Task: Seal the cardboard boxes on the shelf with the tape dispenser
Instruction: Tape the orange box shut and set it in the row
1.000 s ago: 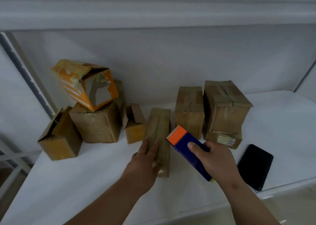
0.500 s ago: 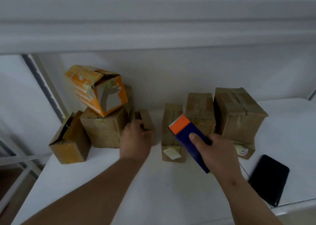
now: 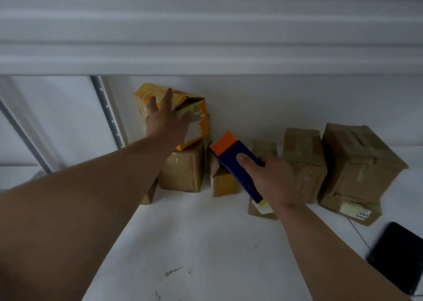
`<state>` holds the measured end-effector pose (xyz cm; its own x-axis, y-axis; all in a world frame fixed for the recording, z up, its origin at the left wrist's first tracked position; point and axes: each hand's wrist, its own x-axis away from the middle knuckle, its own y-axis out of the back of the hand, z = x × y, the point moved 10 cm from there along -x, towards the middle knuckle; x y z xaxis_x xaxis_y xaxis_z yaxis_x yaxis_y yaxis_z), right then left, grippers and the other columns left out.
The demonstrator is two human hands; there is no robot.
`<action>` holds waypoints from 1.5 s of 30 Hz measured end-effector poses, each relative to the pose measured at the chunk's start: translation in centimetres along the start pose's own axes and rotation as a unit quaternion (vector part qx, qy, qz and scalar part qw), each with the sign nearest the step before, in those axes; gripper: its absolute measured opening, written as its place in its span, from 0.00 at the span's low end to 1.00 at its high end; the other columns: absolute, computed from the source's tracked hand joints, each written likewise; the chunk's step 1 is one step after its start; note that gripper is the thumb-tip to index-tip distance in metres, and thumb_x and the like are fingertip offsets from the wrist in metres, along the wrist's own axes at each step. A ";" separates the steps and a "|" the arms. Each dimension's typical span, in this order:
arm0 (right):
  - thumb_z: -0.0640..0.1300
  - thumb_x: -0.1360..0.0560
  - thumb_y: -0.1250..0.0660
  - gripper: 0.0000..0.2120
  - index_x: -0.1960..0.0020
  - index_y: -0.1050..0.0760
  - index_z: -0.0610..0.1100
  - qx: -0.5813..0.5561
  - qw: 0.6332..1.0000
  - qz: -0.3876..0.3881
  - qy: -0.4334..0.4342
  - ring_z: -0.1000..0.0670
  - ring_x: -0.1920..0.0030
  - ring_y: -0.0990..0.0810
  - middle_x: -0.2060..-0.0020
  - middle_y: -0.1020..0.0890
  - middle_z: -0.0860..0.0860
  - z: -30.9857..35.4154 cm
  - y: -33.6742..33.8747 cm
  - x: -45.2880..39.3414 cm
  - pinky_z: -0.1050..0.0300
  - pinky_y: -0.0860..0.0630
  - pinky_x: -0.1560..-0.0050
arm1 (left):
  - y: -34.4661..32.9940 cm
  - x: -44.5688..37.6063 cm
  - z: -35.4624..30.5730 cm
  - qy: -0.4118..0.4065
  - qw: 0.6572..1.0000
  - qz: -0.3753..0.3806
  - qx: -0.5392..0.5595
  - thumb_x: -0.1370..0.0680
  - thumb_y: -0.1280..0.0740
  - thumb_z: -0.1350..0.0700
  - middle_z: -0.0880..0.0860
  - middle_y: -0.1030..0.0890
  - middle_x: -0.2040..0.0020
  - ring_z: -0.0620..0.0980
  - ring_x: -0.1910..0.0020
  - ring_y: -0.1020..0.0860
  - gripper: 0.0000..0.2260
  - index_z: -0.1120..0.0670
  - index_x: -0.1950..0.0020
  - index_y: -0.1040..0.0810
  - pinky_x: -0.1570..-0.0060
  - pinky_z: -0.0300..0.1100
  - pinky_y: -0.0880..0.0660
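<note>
On shelf | left grip spread, orange box | right grip clutching blue-orange dispenser

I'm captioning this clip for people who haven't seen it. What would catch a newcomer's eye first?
The left hand, fingers spread, reaches up to the orange box tilted atop a brown box at the shelf's back left. At centre, the right hand grips a blue tape dispenser with an orange end. A dark phone lies at the front right edge.
</note>
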<state>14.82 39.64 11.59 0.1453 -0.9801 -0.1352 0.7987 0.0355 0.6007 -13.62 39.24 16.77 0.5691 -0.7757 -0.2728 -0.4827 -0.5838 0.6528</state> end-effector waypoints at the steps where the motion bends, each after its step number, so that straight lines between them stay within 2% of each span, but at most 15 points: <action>1: 0.63 0.26 0.36 0.24 0.63 0.25 0.41 0.001 1.000 0.002 0.003 0.54 0.75 0.24 0.72 0.21 0.50 0.4 -0.2 -0.3 0.66 0.35 0.77 | -0.4 -0.7 -0.5 -0.006 0.999 0.019 -0.024 0.23 0.36 0.43 0.49 0.52 0.20 0.61 0.25 0.41 0.32 0.41 0.22 0.46 0.33 0.58 0.32; 4: 0.62 0.26 0.35 0.25 0.62 0.24 0.38 -0.012 1.000 -0.003 0.015 0.53 0.75 0.24 0.72 0.20 0.48 1.1 -0.6 -0.6 0.65 0.35 0.78 | -0.9 -1.6 -1.6 -0.019 0.997 0.037 -0.060 0.22 0.38 0.45 0.50 0.44 0.22 0.59 0.29 0.33 0.28 0.44 0.22 0.40 0.44 0.47 0.29; 6: 0.62 0.26 0.35 0.24 0.63 0.24 0.39 -0.009 1.000 -0.005 0.019 0.52 0.75 0.23 0.72 0.20 0.47 1.1 -0.6 -0.3 0.64 0.34 0.77 | -0.4 -1.7 -1.8 -0.013 0.997 0.016 -0.068 0.20 0.40 0.51 0.50 0.38 0.24 0.57 0.32 0.30 0.24 0.46 0.23 0.36 0.49 0.42 0.31; 11: 0.60 0.27 0.32 0.21 0.67 0.26 0.43 -0.041 0.999 0.003 0.002 0.51 0.73 0.22 0.73 0.20 0.49 -0.4 -0.5 1.2 0.60 0.30 0.72 | 1.4 -0.2 -1.3 -0.043 0.996 -0.018 -0.075 0.18 0.43 0.54 0.49 0.39 0.22 0.55 0.26 0.36 0.21 0.47 0.25 0.33 0.34 0.44 0.34; 15: 0.60 0.28 0.31 0.19 0.64 0.24 0.44 -0.100 0.995 0.020 -0.025 0.48 0.71 0.19 0.72 0.19 0.49 -1.8 -0.6 2.9 0.53 0.25 0.67 | 3.7 2.3 -0.7 -0.082 0.996 -0.030 -0.028 0.17 0.43 0.53 0.50 0.36 0.23 0.54 0.26 0.36 0.19 0.48 0.26 0.30 0.31 0.44 0.36; 19: 0.62 0.29 0.31 0.24 0.59 0.21 0.40 -0.135 0.989 0.027 -0.047 0.41 0.66 0.17 0.68 0.16 0.45 -3.0 0.2 5.4 0.42 0.20 0.61 | 5.6 6.3 -0.2 -0.120 0.993 -0.014 -0.003 0.17 0.40 0.53 0.45 0.33 0.26 0.47 0.28 0.33 0.17 0.45 0.29 0.28 0.34 0.34 0.40; 22: 0.59 0.28 0.31 0.22 0.63 0.23 0.38 -0.153 0.987 -0.016 -0.056 0.43 0.70 0.20 0.71 0.18 0.44 -3.7 2.4 7.6 0.48 0.25 0.65 | 7.1 11.0 0.0 -0.194 0.981 0.014 0.005 0.19 0.37 0.56 0.41 0.31 0.29 0.38 0.32 0.33 0.17 0.41 0.32 0.27 0.36 0.28 0.41; 24: 0.57 0.28 0.30 0.21 0.62 0.22 0.37 -0.155 0.985 -0.041 -0.065 0.45 0.70 0.21 0.70 0.18 0.45 -4.3 3.7 9.1 0.53 0.27 0.65 | 7.8 14.2 0.3 -0.242 0.969 0.042 0.021 0.20 0.35 0.56 0.41 0.30 0.30 0.37 0.33 0.32 0.17 0.39 0.34 0.27 0.34 0.29 0.38; 27: 0.57 0.28 0.30 0.19 0.60 0.20 0.40 -0.162 0.982 -0.059 -0.081 0.41 0.65 0.17 0.67 0.16 0.44 -5.5 4.8 11.0 0.47 0.21 0.59 | 8.6 18.4 1.5 -0.277 0.957 0.074 0.043 0.20 0.35 0.50 0.37 0.30 0.30 0.36 0.32 0.32 0.18 0.36 0.32 0.30 0.32 0.35 0.34; 31: 0.57 0.28 0.30 0.18 0.61 0.20 0.41 -0.149 0.982 -0.073 -0.085 0.41 0.64 0.17 0.68 0.16 0.44 -6.3 5.3 12.8 0.44 0.20 0.57 | 8.9 23.0 2.9 -0.307 0.945 0.108 0.007 0.18 0.39 0.46 0.27 0.36 0.30 0.28 0.33 0.34 0.18 0.28 0.31 0.36 0.35 0.23 0.39; 34: 0.56 0.27 0.31 0.18 0.63 0.21 0.41 -0.133 0.985 -0.079 -0.075 0.43 0.65 0.19 0.69 0.17 0.45 -5.9 5.4 13.6 0.50 0.25 0.62 | 7.3 24.9 4.3 -0.314 0.937 0.155 0.006 0.21 0.43 0.44 0.29 0.35 0.29 0.29 0.32 0.34 0.19 0.30 0.31 0.35 0.34 0.25 0.39; 38: 0.56 0.26 0.32 0.18 0.62 0.21 0.41 -0.105 0.990 -0.060 -0.075 0.46 0.66 0.20 0.68 0.18 0.46 -5.4 4.4 14.5 0.56 0.28 0.66 | 2.7 26.9 7.7 -0.316 0.924 0.217 0.012 0.20 0.43 0.49 0.36 0.34 0.27 0.28 0.31 0.38 0.20 0.30 0.31 0.33 0.33 0.24 0.43; 40: 0.57 0.26 0.32 0.20 0.62 0.23 0.39 -0.065 0.995 -0.040 -0.070 0.47 0.68 0.21 0.69 0.19 0.46 -5.4 3.4 15.0 0.56 0.29 0.67 | 1.4 27.6 9.4 -0.309 0.926 0.218 0.019 0.19 0.43 0.48 0.44 0.31 0.27 0.29 0.30 0.37 0.16 0.39 0.31 0.28 0.33 0.25 0.42; 42: 0.57 0.26 0.33 0.20 0.64 0.25 0.40 -0.035 0.997 -0.025 -0.065 0.49 0.70 0.22 0.71 0.21 0.47 -5.6 2.5 15.6 0.58 0.31 0.69 | 1.4 27.7 10.8 -0.312 0.934 0.172 0.030 0.17 0.43 0.48 0.45 0.30 0.28 0.33 0.30 0.34 0.16 0.48 0.32 0.26 0.32 0.29 0.39; 45: 0.57 0.26 0.33 0.20 0.64 0.25 0.41 -0.009 0.998 -0.007 -0.056 0.49 0.69 0.21 0.71 0.20 0.47 -5.8 1.5 16.0 0.59 0.30 0.69 | 2.6 26.6 12.3 -0.275 0.956 0.106 -0.011 0.19 0.38 0.54 0.41 0.32 0.28 0.38 0.31 0.31 0.14 0.44 0.34 0.23 0.34 0.26 0.39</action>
<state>21.68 25.11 5.77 0.0676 -0.9962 -0.0542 0.8103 0.0231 0.5856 -7.94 14.17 2.51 0.0213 -0.8882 -0.4589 -0.5304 -0.3991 0.7479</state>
